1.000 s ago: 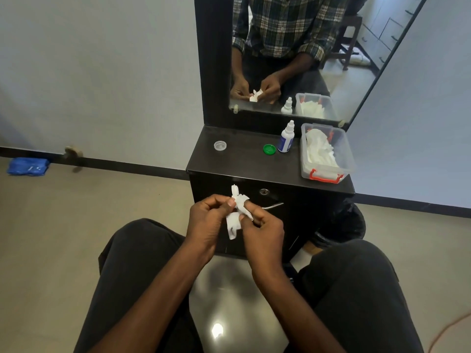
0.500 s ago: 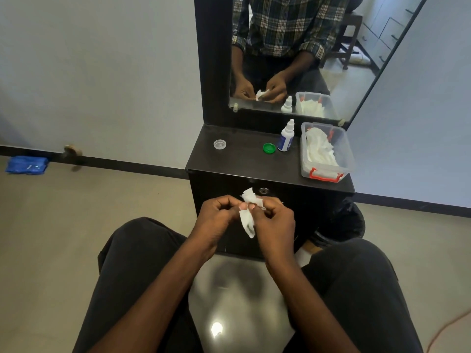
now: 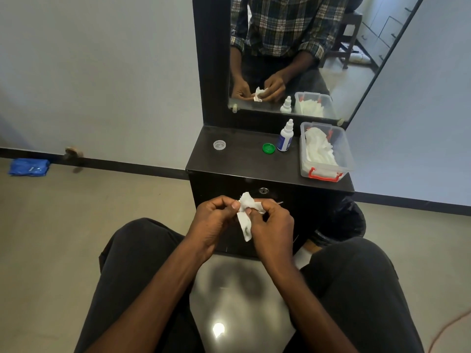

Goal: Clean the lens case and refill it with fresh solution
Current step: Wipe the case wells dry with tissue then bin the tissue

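Observation:
Over my lap, in front of the dark cabinet, both hands meet around a crumpled white tissue [image 3: 245, 220]. My left hand [image 3: 214, 220] has its fingers curled and its thumb against the tissue, pinching the lens case wrapped inside; the case itself is hidden. My right hand [image 3: 271, 221] pinches the tissue from the right, and a strip of it hangs down between the hands. On the cabinet top [image 3: 239, 161] lie a clear cap [image 3: 219, 144] at the left and a green cap [image 3: 268, 148] next to the white solution bottle [image 3: 285, 136], which stands upright.
A clear plastic box [image 3: 327, 171] with red clips, filled with white tissues, sits at the right end of the cabinet top. A mirror [image 3: 293, 54] rises behind it. A black bin bag [image 3: 341, 220] sits on the floor at the right, a blue packet [image 3: 28, 167] far left.
Both hands shifted a little to the right and turned the tissue between their fingers; the wad that stuck up a second ago is bunched between the thumbs now.

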